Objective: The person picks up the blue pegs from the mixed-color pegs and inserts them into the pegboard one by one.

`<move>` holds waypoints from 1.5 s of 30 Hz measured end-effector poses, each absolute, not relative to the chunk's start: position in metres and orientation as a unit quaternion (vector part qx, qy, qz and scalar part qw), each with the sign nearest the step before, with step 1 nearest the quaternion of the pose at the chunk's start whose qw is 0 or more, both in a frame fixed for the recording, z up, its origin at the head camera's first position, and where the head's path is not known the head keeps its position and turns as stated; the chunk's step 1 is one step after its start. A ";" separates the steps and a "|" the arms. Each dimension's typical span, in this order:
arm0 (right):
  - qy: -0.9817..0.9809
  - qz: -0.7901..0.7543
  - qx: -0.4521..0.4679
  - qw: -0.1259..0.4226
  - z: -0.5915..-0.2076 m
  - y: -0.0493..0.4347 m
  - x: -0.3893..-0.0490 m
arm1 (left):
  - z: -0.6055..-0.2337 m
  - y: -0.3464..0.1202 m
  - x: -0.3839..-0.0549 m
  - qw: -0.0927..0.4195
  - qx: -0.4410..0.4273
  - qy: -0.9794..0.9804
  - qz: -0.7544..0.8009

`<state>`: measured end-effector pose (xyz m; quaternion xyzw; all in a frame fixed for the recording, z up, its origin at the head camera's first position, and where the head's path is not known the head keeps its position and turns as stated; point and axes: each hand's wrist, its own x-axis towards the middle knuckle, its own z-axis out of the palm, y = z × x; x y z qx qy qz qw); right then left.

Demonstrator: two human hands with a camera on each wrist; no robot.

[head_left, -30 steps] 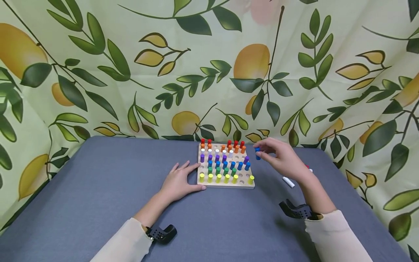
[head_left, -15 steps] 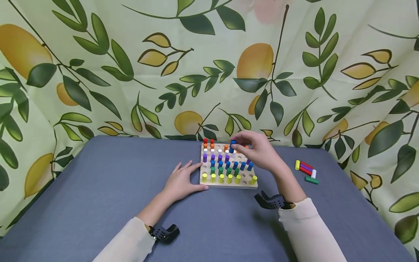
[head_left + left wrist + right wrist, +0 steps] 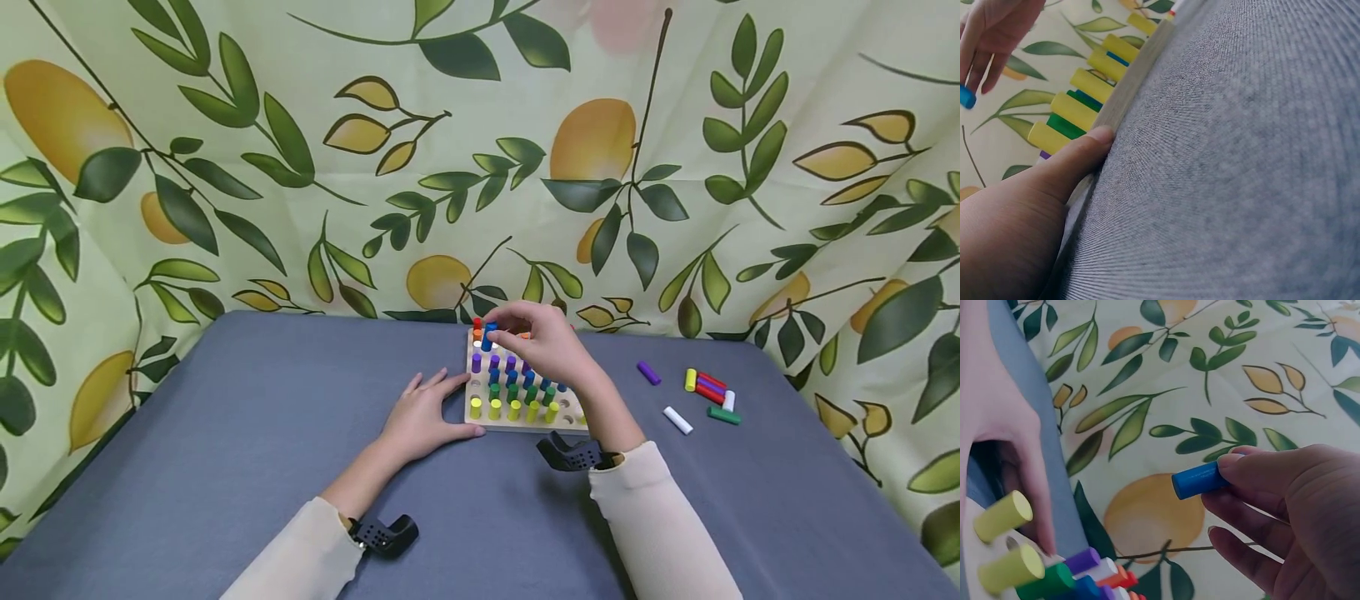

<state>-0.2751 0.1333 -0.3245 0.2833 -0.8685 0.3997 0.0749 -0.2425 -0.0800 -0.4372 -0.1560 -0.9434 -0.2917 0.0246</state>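
Observation:
My right hand [image 3: 543, 343] pinches a blue peg [image 3: 489, 337] between thumb and fingertips, above the back left part of a wooden pegboard [image 3: 525, 428]. In the right wrist view the blue peg [image 3: 1196, 480] is tilted, one end sticking out past the fingertips. Rows of yellow, green, blue, purple, white, orange and red pegs stand in the board, with some holes bare; the right hand hides part of the back rows. At the board's left front corner rests my left hand [image 3: 420, 421], fingers spread, thumb [image 3: 1099, 136] against the front edge and index finger along the left side.
Right of the board lie a purple peg [image 3: 648, 372] and a white peg [image 3: 678, 419]. Farther right is a cluster of loose pegs, including a yellow peg [image 3: 690, 380] and a green peg [image 3: 723, 415]. A leaf-patterned cloth [image 3: 442, 233] hangs behind the table.
My right hand has carried the blue peg left, from beside the board's right edge to over its back left part. The left hand stays at the corner. The head view has shifted slightly.

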 end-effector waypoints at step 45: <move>-0.910 0.315 0.268 -0.029 -0.378 0.113 -0.294 | -0.436 -0.081 -0.242 0.020 -0.157 -0.946 -0.282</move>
